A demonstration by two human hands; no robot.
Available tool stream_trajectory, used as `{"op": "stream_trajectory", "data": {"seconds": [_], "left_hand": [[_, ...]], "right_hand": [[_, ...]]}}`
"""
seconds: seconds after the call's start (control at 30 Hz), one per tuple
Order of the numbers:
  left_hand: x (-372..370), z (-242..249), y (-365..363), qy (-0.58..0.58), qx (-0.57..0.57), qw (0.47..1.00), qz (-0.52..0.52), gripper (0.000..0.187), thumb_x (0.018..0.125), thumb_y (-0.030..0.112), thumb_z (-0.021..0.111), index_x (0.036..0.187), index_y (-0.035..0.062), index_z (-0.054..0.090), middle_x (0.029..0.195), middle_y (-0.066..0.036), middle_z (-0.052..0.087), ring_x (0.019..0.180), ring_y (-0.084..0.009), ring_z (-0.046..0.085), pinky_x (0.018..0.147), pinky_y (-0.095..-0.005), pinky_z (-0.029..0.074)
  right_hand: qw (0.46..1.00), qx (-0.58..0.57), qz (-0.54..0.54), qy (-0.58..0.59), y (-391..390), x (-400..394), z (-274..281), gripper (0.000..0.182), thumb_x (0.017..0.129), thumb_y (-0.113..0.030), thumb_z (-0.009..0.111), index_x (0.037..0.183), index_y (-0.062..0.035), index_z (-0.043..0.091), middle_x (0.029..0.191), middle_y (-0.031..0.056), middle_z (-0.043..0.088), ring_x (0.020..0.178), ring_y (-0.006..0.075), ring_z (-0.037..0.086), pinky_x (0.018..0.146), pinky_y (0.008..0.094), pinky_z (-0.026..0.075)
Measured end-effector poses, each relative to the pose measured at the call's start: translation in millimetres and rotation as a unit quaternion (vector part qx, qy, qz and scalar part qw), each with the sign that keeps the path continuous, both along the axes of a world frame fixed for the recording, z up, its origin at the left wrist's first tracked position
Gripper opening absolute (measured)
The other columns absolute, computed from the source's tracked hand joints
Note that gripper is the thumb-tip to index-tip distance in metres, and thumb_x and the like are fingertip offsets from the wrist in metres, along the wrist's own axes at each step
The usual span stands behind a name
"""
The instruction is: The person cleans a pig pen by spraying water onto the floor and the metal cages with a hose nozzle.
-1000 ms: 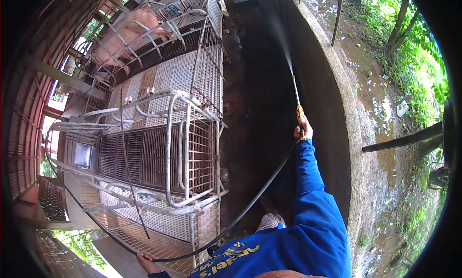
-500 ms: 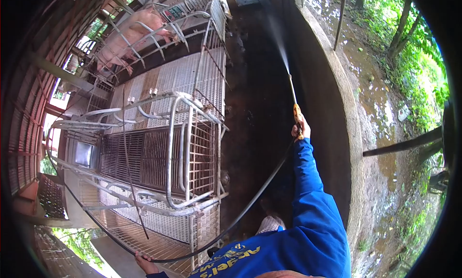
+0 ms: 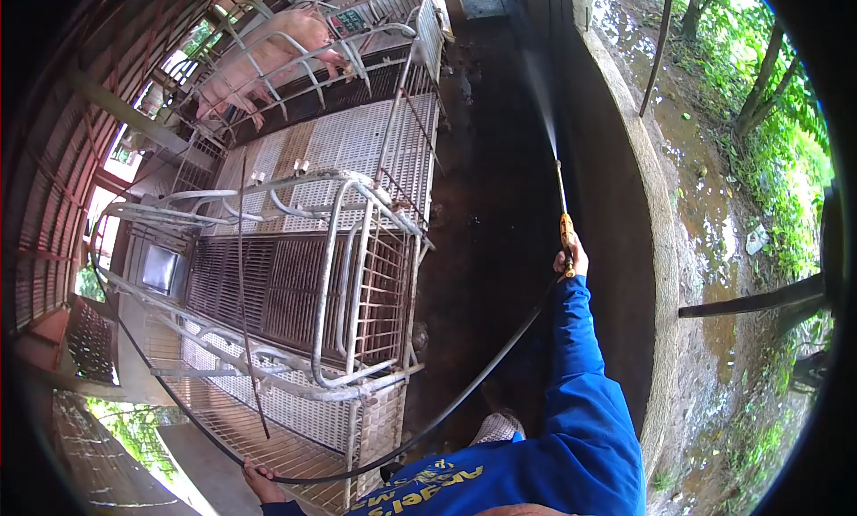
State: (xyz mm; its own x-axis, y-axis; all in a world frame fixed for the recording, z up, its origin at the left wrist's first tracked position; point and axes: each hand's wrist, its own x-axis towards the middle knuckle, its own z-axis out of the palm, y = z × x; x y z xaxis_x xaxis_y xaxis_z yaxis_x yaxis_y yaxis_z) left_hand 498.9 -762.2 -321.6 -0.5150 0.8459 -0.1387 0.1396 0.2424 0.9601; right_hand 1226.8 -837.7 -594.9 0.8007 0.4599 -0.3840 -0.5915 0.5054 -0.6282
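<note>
My right hand (image 3: 574,257) is wrapped round the yellow grip of a pressure-washer spray gun (image 3: 566,228), arm stretched forward. From its thin lance a white water spray (image 3: 542,105) fans out over the dark wet floor (image 3: 486,212) beside the low wall. A black hose (image 3: 464,400) runs from the gun in a curve across my front to the lower left. There my left hand (image 3: 262,482) is closed round the hose, near the slatted pen floor.
Metal-railed pens (image 3: 330,275) with slatted floors line the left side. A pig (image 3: 268,65) lies in the far pen. A low concrete wall (image 3: 656,221) borders the right, with muddy ground (image 3: 714,248) and plants beyond. A thin dark line (image 3: 243,311) hangs across the near pen.
The view has shifted slightly, so the pens and wall sit a little differently. The spray gun and right hand appear slightly lower and further right. Water keeps spraying; both grips are unchanged.
</note>
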Motion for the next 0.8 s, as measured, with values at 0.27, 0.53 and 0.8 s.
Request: {"op": "stream_trajectory", "data": {"seconds": [0.27, 0.53, 0.8], "left_hand": [[63.8, 32.1, -4.5, 0.006, -0.034, 0.999, 0.015, 0.011, 0.079, 0.019, 0.041, 0.071, 0.0128, 0.036, 0.055, 0.001, 0.034, 0.048, -0.0108, 0.032, 0.046, -0.0266, 0.031], [33.3, 8.4, 8.4, 0.023, -0.082, 0.996, 0.006, 0.024, 0.084, 0.023, 0.043, 0.064, 0.0122, 0.034, 0.060, -0.001, 0.033, 0.056, -0.0150, 0.032, 0.054, -0.0298, 0.031], [74.9, 17.1, 3.7, 0.089, -0.088, 0.992, -0.013, 0.023, 0.084, 0.022, 0.042, 0.065, 0.0124, 0.033, 0.062, -0.001, 0.032, 0.058, -0.0152, 0.031, 0.057, -0.0302, 0.030]], "right_hand": [[1.000, 0.010, -0.016, -0.009, 1.2, -4.6, -1.4, 0.046, 0.074, -0.015, 0.043, 0.120, -0.0072, 0.043, 0.051, 0.0035, 0.044, 0.034, 0.0114, 0.041, 0.031, 0.0222, 0.033], [1.000, 0.008, -0.030, 0.006, -0.2, -9.1, -14.1, 0.050, 0.075, -0.020, 0.041, 0.124, -0.0111, 0.038, 0.042, 0.0015, 0.037, 0.030, 0.0105, 0.034, 0.030, 0.0220, 0.027], [0.999, 0.018, -0.041, 0.002, -4.6, -10.9, -29.5, 0.049, 0.073, -0.016, 0.040, 0.122, -0.0093, 0.040, 0.050, 0.0007, 0.040, 0.032, 0.0095, 0.036, 0.030, 0.0213, 0.027]]}}
